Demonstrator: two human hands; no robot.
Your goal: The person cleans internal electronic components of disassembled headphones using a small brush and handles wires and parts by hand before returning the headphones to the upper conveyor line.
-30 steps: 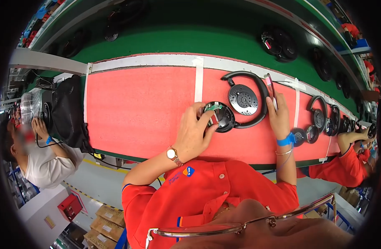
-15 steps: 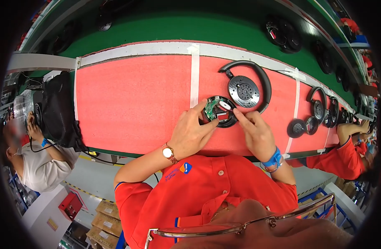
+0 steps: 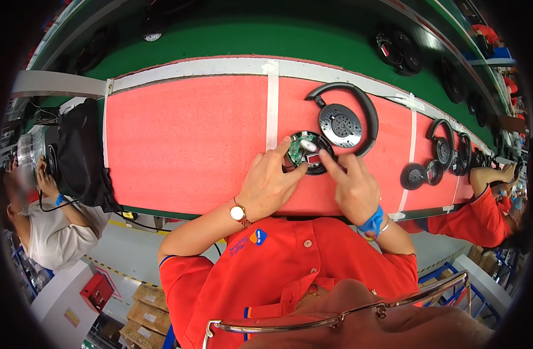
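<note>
An opened headphone ear cup (image 3: pixel 317 173) lies on the red mat, with a green circuit board (image 3: pixel 295 152) and a small red-and-white part (image 3: pixel 312 158) inside. My left hand (image 3: pixel 267 181) grips its left side, index finger at the upper rim and thumb at the lower. A whitish oval piece (image 3: pixel 307 145) sits over the board. Reaching in from the right, my right hand (image 3: pixel 356 185) has its index finger stretched out, the tip close to or touching that oval piece. Its other fingers are curled and the thumb is mostly hidden. The attached headband (image 3: pixel 368 110) and second ear cup (image 3: pixel 341 125) lie behind.
More headphones (image 3: pixel 442 151) lie at the right of the red mat (image 3: pixel 185 139). Beyond the white rail, other headphones (image 3: pixel 398 51) rest on a green surface. A black bag (image 3: pixel 83 157) hangs at the left end. Co-workers sit on both sides.
The oval piece has shifted left and turned within the ear cup. My right index finger has moved left and further over the cup. My left hand keeps its grip.
</note>
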